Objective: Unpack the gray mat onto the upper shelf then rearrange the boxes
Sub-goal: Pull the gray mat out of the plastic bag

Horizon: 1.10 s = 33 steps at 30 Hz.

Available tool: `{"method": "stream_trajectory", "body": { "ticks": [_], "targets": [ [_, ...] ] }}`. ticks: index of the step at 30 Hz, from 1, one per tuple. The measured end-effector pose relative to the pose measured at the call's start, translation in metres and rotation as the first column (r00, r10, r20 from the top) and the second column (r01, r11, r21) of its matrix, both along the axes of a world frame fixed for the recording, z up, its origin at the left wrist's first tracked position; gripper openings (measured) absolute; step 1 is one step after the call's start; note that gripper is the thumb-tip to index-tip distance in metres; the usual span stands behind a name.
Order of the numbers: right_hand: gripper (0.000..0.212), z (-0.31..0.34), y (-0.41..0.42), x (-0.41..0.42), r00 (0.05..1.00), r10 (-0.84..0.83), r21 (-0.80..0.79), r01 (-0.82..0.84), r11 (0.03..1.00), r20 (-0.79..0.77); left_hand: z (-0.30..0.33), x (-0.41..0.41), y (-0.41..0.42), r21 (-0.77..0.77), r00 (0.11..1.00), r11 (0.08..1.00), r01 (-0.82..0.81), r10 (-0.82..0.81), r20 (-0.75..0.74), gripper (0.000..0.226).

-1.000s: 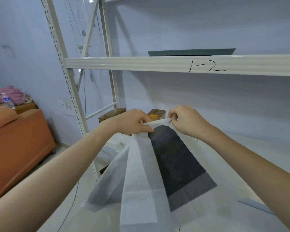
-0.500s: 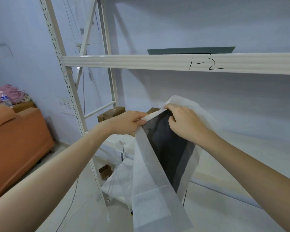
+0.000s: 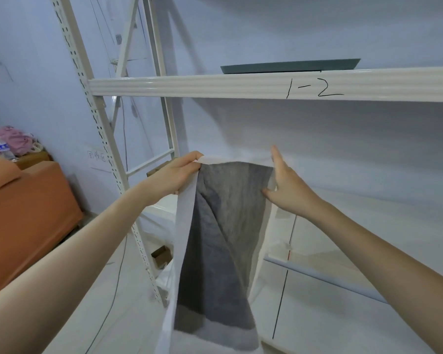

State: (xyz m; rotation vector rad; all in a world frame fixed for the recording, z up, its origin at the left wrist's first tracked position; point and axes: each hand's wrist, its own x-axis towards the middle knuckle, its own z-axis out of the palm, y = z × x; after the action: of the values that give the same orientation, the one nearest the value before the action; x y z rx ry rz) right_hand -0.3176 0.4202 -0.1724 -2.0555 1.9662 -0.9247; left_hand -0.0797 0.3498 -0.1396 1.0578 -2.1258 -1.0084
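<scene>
A gray mat [image 3: 223, 238] hangs inside a translucent white bag [image 3: 184, 226] in front of the white rack. My left hand [image 3: 175, 175] pinches the bag's top left edge. At the right side of the bag's mouth my right hand [image 3: 285, 187] has its fingers stretched out flat and its thumb against the mat, gripping nothing. The upper shelf beam [image 3: 215, 85], marked "1-2", runs above both hands. A sliver of a brown box [image 3: 154, 172] shows behind my left hand, and another cardboard box [image 3: 160, 254] sits lower down by the upright.
A flat gray-green board [image 3: 289, 66] lies on the upper shelf. The perforated rack upright [image 3: 105, 149] stands at left with a cable hanging beside it. An orange sofa [image 3: 28, 213], a pink bundle [image 3: 13, 141] and a water bottle [image 3: 3, 149] are far left.
My right hand let go of the bag's edge and spread flat at the right of its mouth. The opening widened and the mat now hangs lower and shows more.
</scene>
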Motion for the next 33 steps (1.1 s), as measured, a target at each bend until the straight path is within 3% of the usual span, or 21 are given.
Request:
{"method": "stream_trajectory", "body": {
  "ticks": [5,10,13,17,19,22,25,27,29,33],
  "targets": [
    [0.061,0.002,0.000,0.004,0.993,0.090,0.047,-0.094,0.994,0.081,-0.001,-0.006,0.004,-0.169,0.997,0.985,0.010,0.003,0.075,0.025],
    [0.081,0.008,0.006,0.031,0.911,0.267,0.175,-0.331,0.927,0.313,-0.005,-0.018,0.006,-0.155,0.994,0.984,0.086,-0.075,0.075,0.021],
    [0.067,0.011,0.006,0.039,0.844,0.300,0.180,-0.413,0.893,0.444,-0.004,-0.024,0.009,-0.169,0.987,0.976,0.138,-0.122,0.107,0.028],
    [0.027,0.016,0.003,0.037,0.896,0.310,0.114,-0.360,0.926,0.317,-0.004,-0.022,0.007,-0.201,0.978,0.968,0.150,-0.115,0.176,0.025],
    [0.027,0.018,0.001,0.033,0.922,0.304,0.088,-0.332,0.939,0.239,-0.004,-0.017,0.008,-0.184,0.968,0.968,0.171,-0.130,0.215,0.015],
    [0.032,0.024,-0.001,0.025,0.941,0.301,0.105,-0.319,0.942,0.156,-0.002,-0.009,0.005,-0.239,0.931,0.954,0.183,-0.091,0.353,0.034],
    [0.014,0.027,-0.005,0.017,0.951,0.296,0.125,-0.306,0.944,0.092,0.003,-0.007,0.007,-0.312,0.911,0.931,0.192,-0.052,0.408,0.013],
    [0.016,0.029,-0.007,0.014,0.961,0.271,0.107,-0.276,0.955,0.061,0.006,-0.009,0.007,-0.315,0.906,0.926,0.206,-0.059,0.419,0.006],
    [0.022,0.031,-0.009,0.013,0.973,0.225,0.062,-0.228,0.972,0.054,0.009,-0.011,0.010,-0.274,0.920,0.937,0.215,-0.099,0.380,0.017],
    [0.037,0.030,-0.008,0.018,0.957,0.230,-0.056,-0.223,0.973,0.179,0.015,-0.020,0.021,-0.350,0.953,0.894,0.280,-0.214,0.215,0.013]
  ]
}}
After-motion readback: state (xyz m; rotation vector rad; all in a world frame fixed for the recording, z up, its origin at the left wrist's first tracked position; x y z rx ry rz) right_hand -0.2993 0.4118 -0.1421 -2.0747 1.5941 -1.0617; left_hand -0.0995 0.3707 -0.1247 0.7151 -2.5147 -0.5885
